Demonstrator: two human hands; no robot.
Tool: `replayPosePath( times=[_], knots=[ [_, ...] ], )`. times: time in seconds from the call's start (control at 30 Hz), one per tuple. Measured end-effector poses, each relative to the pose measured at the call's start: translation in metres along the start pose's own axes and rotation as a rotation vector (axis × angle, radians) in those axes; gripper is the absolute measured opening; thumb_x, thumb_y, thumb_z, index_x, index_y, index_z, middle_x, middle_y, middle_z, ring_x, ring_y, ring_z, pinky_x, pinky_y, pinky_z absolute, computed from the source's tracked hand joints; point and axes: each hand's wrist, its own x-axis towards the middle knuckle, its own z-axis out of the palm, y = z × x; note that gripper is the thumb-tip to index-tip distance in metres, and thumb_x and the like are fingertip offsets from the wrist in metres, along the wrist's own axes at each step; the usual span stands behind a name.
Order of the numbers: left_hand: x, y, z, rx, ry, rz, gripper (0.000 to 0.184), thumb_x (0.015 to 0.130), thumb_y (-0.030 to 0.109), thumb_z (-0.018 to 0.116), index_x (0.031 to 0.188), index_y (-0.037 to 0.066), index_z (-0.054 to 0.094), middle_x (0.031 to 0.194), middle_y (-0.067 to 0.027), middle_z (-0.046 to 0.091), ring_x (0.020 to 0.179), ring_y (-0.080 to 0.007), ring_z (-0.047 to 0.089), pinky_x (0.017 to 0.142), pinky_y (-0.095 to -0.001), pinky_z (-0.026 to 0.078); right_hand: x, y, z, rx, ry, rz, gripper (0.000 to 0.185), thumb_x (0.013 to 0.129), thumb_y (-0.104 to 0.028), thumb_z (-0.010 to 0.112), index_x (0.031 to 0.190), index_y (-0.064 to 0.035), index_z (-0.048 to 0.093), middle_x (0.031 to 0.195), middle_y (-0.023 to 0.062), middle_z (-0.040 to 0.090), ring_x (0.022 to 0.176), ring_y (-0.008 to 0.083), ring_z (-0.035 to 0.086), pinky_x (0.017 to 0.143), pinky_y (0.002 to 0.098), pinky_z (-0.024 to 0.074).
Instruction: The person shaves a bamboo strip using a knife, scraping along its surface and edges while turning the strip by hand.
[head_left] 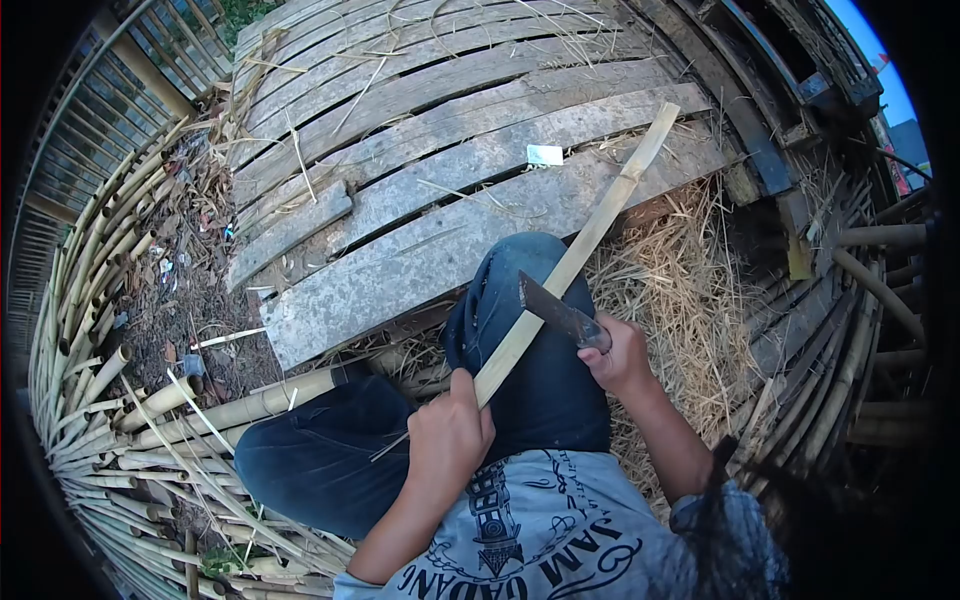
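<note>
A long pale bamboo strip (590,235) slants across my raised knee, its far end resting over the plank platform. Near its lower end, my left hand (450,430) is closed around the strip, and a thin sliver pokes out beside the fingers. My right hand (617,358) grips a broad dark-bladed knife (558,312) by its handle end. The blade lies across the strip just above my thigh, its squared tip on the strip's left side. Whether the edge is biting into the bamboo I cannot tell.
Weathered planks (420,215) with gaps form a platform ahead, carrying loose strips and a small white card (545,155). Bamboo shavings (670,290) are heaped at right. Bamboo poles (110,375) crowd the left, and a loose board (290,232) lies on the platform edge.
</note>
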Motion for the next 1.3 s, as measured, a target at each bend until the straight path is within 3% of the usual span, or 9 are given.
replayPosePath(
  times=[0.33, 0.43, 0.5, 0.9, 1.3],
  knots=[
    [-0.014, -0.009, 0.007, -0.095, -0.027, 0.027, 0.022, 0.078, 0.011, 0.061, 0.087, 0.001, 0.043, 0.060, -0.0187, 0.058, 0.055, -0.0372, 0.061, 0.050, -0.0460, 0.049, 0.002, -0.001, 0.003, -0.057, 0.006, -0.003, 0.085, 0.069, -0.087, 0.039, 0.063, -0.0027, 0.045, 0.047, 0.0101, 0.040, 0.044, 0.0309, 0.051, 0.044, 0.0369, 0.0380],
    [-0.026, -0.012, 0.007, -0.128, -0.050, -0.003, 0.022, 0.078, 0.010, 0.060, 0.087, 0.001, 0.043, 0.059, -0.0194, 0.057, 0.055, -0.0379, 0.060, 0.050, -0.0467, 0.049, 0.001, -0.004, 0.002, -0.052, -0.005, 0.014, 0.087, 0.068, -0.089, 0.038, 0.063, -0.0026, 0.045, 0.047, 0.0104, 0.040, 0.045, 0.0323, 0.051, 0.044, 0.0375, 0.0384],
    [-0.033, -0.014, 0.008, -0.140, -0.045, -0.013, 0.021, 0.079, 0.010, 0.060, 0.087, 0.001, 0.043, 0.059, -0.0198, 0.057, 0.054, -0.0383, 0.060, 0.051, -0.0471, 0.049, 0.001, -0.007, 0.002, -0.121, 0.000, -0.033, 0.083, 0.068, -0.087, 0.042, 0.063, -0.0049, 0.047, 0.048, 0.0124, 0.047, 0.052, 0.0373, 0.057, 0.046, 0.0425, 0.0433],
    [-0.093, -0.041, 0.012, -0.218, -0.161, -0.139, 0.020, 0.077, 0.007, 0.059, 0.086, 0.002, 0.042, 0.063, -0.0194, 0.057, 0.057, -0.0390, 0.059, 0.052, -0.0464, 0.048, -0.001, 0.002, 0.010, -0.087, 0.034, 0.049, 0.085, 0.066, -0.089, 0.040, 0.063, -0.0038, 0.045, 0.047, 0.0129, 0.042, 0.050, 0.0374, 0.054, 0.047, 0.0415, 0.0412],
    [-0.117, -0.055, 0.013, -0.203, -0.092, -0.156, 0.019, 0.074, 0.005, 0.058, 0.084, 0.002, 0.042, 0.063, -0.0196, 0.057, 0.057, -0.0392, 0.059, 0.053, -0.0467, 0.048, -0.001, -0.005, 0.010, -0.119, 0.029, 0.019, 0.087, 0.065, -0.090, 0.040, 0.063, -0.0032, 0.046, 0.048, 0.0131, 0.044, 0.049, 0.0374, 0.053, 0.048, 0.0406, 0.0408]
  ],
)
